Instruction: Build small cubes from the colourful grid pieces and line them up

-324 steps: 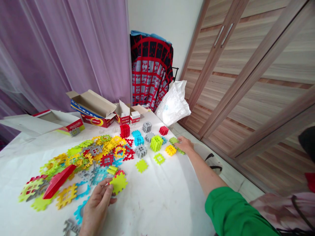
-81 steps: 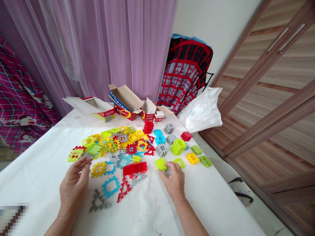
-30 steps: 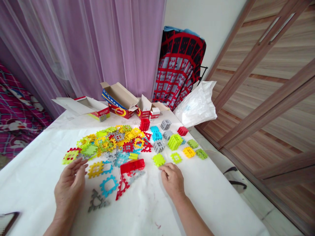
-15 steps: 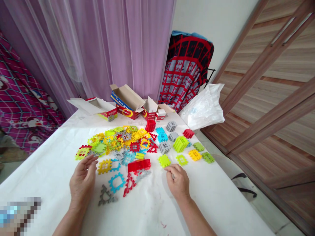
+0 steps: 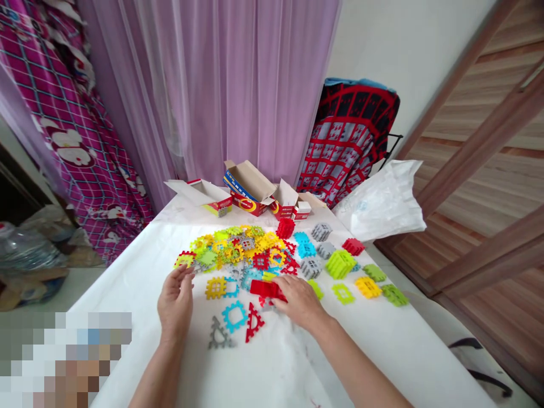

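My right hand [image 5: 300, 297] is at the right end of a long red plastic piece [image 5: 260, 288]. Its fingers lie over the top and the thumb is on the near side; the fingertips are partly hidden. My left hand [image 5: 176, 297] is loosely curled with nothing in it, thumb apart from the fingers, just in front of a red and green square tile [image 5: 185, 259]. Between the hands lie a yellow window tile [image 5: 216, 288], a blue square frame [image 5: 234, 316], a red triangle [image 5: 254, 324] and a grey triangle [image 5: 220, 334].
A heap of mixed toothed tiles [image 5: 233, 246] spreads beyond my hands. Sorted stacks, among them a green stack [image 5: 340, 264] and a grey stack [image 5: 311, 267], stand at the right. Opened boxes [image 5: 249, 187] and a white plastic bag [image 5: 380, 201] are at the far edge.
My right hand has moved left from beside the green tile to the red piece, its fingers now over the end. My left hand stays by the heap. The view has turned left.
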Tool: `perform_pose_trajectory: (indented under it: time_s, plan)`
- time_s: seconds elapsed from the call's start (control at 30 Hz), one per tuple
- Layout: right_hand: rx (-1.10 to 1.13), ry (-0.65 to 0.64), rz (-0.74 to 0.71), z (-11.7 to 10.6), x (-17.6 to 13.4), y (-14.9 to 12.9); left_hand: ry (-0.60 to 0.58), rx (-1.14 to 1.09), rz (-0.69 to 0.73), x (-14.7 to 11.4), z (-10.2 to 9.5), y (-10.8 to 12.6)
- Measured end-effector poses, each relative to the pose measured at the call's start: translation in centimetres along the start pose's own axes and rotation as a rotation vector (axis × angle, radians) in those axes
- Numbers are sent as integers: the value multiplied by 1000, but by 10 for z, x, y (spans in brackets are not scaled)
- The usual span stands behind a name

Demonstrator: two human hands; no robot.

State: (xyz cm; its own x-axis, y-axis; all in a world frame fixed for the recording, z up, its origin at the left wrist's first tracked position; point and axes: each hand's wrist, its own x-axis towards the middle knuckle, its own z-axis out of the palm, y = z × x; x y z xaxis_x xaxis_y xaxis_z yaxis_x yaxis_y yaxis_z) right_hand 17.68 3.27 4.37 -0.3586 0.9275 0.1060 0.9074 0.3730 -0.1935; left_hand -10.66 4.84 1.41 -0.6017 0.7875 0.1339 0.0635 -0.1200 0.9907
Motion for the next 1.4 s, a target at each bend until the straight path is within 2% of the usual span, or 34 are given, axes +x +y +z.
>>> perform_pose_trajectory:
  time_s: [0.1, 0.2, 0.33, 0.47, 0.6, 0.77, 1.0, 1.23, 1.4]
  plan:
    - [-9, 0, 35, -9, 6, -8, 46, -103, -77, 2, 0, 3]
    - [9, -4, 52, -17, 17, -31, 97, -176, -131, 3, 0, 4]
    - [90, -54, -40, -13, 44, -74, 170, -232, -151, 7, -2, 4]
    - [221, 14, -116, -4, 83, -100, 241, -238, -135, 11, -8, 3]
    - [95, 46, -98, -1, 125, -105, 267, -247, -155, 12, -12, 4]
    - [-81, -70, -217, 5, 156, -114, 253, -280, -199, 12, -10, 6]
    - [-112, -131, -232, 20, 169, -124, 237, -315, -169, 16, -9, -5]
    - [-113, -78, -250, 23, 164, -121, 213, -5, -36, 11, -12, -7]
    - [-128, -29, -277, 26, 159, -122, 185, 73, -7, 9, -13, -7]
